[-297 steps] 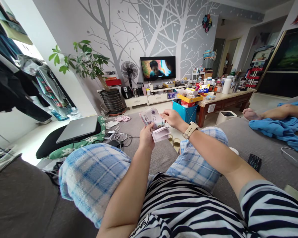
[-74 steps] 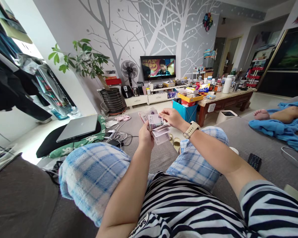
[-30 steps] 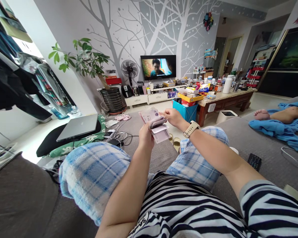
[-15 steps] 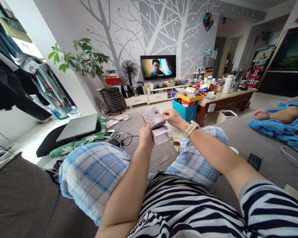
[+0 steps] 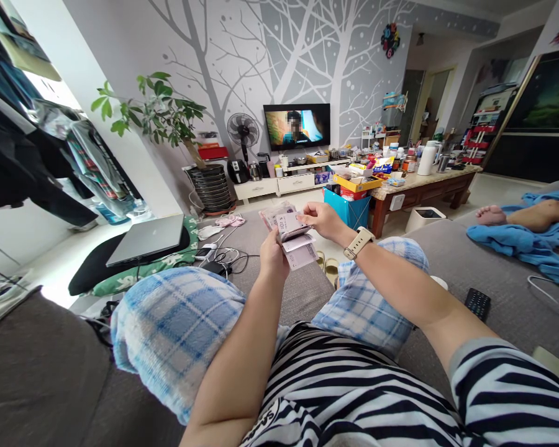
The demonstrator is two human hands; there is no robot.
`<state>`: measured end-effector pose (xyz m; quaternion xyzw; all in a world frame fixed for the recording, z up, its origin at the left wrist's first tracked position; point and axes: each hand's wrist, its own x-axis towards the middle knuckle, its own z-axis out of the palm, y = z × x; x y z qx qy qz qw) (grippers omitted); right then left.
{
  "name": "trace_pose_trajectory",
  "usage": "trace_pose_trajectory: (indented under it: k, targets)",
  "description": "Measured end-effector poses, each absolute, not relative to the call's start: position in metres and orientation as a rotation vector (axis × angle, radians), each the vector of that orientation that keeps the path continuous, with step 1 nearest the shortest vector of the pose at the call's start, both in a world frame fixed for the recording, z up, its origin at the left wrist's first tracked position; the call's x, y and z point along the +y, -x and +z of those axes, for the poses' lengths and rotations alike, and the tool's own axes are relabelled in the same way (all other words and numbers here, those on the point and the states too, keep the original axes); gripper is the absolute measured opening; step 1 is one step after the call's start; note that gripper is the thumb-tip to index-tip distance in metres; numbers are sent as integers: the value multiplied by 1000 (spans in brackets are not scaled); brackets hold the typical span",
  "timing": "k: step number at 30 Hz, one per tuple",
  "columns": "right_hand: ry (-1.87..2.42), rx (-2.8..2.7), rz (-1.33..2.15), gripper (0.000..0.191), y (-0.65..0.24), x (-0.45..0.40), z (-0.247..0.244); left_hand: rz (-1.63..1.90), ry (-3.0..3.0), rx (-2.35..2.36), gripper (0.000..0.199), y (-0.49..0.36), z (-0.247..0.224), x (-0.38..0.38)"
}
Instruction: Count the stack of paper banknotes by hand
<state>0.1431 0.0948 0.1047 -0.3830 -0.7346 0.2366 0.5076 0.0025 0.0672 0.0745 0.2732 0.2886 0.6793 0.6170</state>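
Observation:
A fanned stack of pale purple and pinkish banknotes (image 5: 302,256) is held up above the grey couch, between my knees. My left hand (image 5: 274,253) is wrapped round the near left side of the stack, its thumb on top. With its fingers pinched, my right hand (image 5: 320,220) grips the upper right edge of one note; a beige watch (image 5: 359,243) is on that wrist. Some notes hang down below the fingers, and others stick out at the upper left.
A laptop (image 5: 146,240) lies on a cushion at the left, beside tangled cables (image 5: 230,256). A remote (image 5: 477,303) rests on the couch at the right. Another person's foot (image 5: 490,215) shows at far right. Beyond stand a blue bin (image 5: 347,210) and a cluttered coffee table (image 5: 456,180).
My right hand has raised a note slightly, so more of its printed face shows above my left thumb. The hanging notes have shifted a little; my arms are almost still.

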Motion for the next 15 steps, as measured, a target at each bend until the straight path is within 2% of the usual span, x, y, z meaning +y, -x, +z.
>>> trace_pose_trajectory:
  k: [5, 15]
  targets:
    - [816, -1762, 686, 25, -142, 94, 104, 1562, -646, 653, 19, -2, 76, 66]
    - [832, -1755, 650, 22, -142, 92, 108, 1576, -613, 654, 20, -3, 74, 69]
